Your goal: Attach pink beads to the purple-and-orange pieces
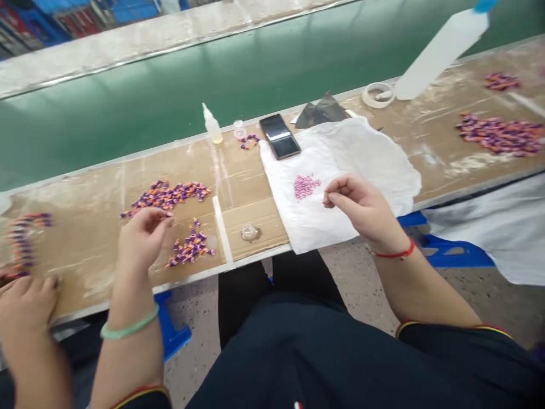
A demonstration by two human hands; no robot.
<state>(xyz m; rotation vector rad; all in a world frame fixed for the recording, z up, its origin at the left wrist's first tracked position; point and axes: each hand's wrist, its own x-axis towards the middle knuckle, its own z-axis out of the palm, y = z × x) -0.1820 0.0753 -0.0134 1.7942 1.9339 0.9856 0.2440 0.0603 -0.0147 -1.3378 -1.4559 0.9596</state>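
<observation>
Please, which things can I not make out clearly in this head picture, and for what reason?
All in the head view:
Left hand: what, if anything, it pinches; blurred and too small.
Right hand: the same; its own curled fingers hide it.
Co-worker's hand: partly cut off by the left edge.
White bottle: its blue cap is cut off by the top edge.
Pink pieces: too small to tell their shape.

Left hand (140,241) pinched, above the desk (91,238) by two purple-and-orange piles (170,196). Right hand (361,207) also pinched, over white sheet (366,142), just right of pink bits (305,186). Anything in the fingertips: too small to tell. Phone (280,136) overlaps sheet edge; dropper bottle (213,126) upright, left of it. Co-worker's hand (29,301) far left, near curved row of pieces (20,241).
</observation>
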